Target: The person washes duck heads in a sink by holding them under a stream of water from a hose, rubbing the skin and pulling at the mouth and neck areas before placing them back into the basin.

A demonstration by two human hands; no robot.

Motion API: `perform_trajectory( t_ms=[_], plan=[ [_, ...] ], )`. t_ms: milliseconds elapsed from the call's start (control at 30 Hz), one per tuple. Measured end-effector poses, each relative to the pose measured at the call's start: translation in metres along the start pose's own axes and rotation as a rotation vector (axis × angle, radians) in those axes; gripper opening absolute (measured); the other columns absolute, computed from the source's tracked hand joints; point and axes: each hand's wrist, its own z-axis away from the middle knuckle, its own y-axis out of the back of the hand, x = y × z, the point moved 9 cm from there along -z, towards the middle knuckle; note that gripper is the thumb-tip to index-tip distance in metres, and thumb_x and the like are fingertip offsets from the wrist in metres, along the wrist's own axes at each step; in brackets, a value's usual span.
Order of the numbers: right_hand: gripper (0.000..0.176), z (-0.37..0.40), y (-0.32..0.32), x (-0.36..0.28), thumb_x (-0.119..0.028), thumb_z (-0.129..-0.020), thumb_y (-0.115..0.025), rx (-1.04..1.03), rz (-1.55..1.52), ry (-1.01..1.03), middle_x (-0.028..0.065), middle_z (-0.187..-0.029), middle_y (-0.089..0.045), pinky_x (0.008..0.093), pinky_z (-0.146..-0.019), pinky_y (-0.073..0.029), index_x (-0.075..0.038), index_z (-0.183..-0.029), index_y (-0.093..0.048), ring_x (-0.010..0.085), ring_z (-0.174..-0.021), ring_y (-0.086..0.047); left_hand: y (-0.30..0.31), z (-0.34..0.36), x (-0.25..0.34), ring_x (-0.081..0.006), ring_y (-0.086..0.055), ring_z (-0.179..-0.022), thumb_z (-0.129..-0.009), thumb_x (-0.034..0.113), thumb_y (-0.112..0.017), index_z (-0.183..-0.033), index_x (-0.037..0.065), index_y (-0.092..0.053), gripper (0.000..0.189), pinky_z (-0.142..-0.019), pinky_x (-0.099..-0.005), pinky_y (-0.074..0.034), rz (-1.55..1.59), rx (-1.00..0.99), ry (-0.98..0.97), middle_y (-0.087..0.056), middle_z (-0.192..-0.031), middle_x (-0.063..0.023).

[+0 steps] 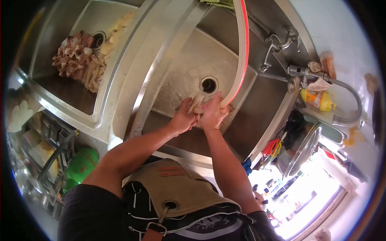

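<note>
My right hand (pixel 214 113) is closed around the lower end of a clear hose (pixel 242 60) with a red stripe, which arches down into the right sink basin (pixel 181 60). Close beside it, my left hand (pixel 185 117) grips a pale, elongated piece (pixel 196 102) whose kind I cannot make out. Both hands are over the near part of the basin, just below the round drain (pixel 209 85). Water spreads on the basin floor to the left of the drain. Parts of the fingers are hidden where the hands meet.
Pinkish meat pieces (pixel 72 55) and pale strips (pixel 95 72) lie in the left basin. Taps (pixel 281 42) and a yellow bottle (pixel 317 99) are along the right side. A green gas cylinder (pixel 81 166) stands at lower left, near a metal rack (pixel 52 154).
</note>
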Motion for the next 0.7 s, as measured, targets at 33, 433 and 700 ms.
perform_trajectory(
  t_ms=[33,433,700],
  plan=[
    [0.048,0.0,0.0,0.001,-0.03,-0.097,-0.053,-0.002,0.025,0.012,0.0013,-0.049,-0.044,0.0301,-0.044,-0.041,-0.006,-0.058,-0.043,0.0109,-0.044,-0.042,0.0,-0.001,-0.002,-0.0091,-0.044,-0.051,-0.088,0.004,-0.048,-0.127,0.009,-0.031,0.043,-0.041,-0.0242,-0.034,-0.003,-0.014,0.011,-0.05,-0.071,-0.0035],
    [0.048,-0.002,-0.004,0.003,-0.032,-0.097,-0.054,-0.055,-0.085,-0.027,-0.0001,-0.049,-0.042,0.0291,-0.044,-0.039,-0.007,-0.057,-0.041,0.0103,-0.043,-0.041,0.005,0.004,0.002,-0.0085,-0.041,-0.048,-0.079,-0.001,-0.043,-0.106,0.008,-0.037,0.029,-0.037,-0.0239,-0.03,0.023,0.022,0.126,-0.05,-0.069,-0.0056],
    [0.041,-0.014,0.011,0.0,-0.026,-0.095,-0.057,0.056,-0.004,-0.075,0.0004,-0.05,-0.044,0.029,-0.043,-0.039,-0.007,-0.06,-0.046,0.0103,-0.044,-0.042,0.002,-0.009,-0.005,-0.0128,-0.051,-0.059,-0.088,0.014,-0.055,-0.12,0.007,-0.039,0.036,-0.046,-0.0282,-0.042,-0.044,-0.054,-0.035,-0.053,-0.073,-0.005]
  ],
)
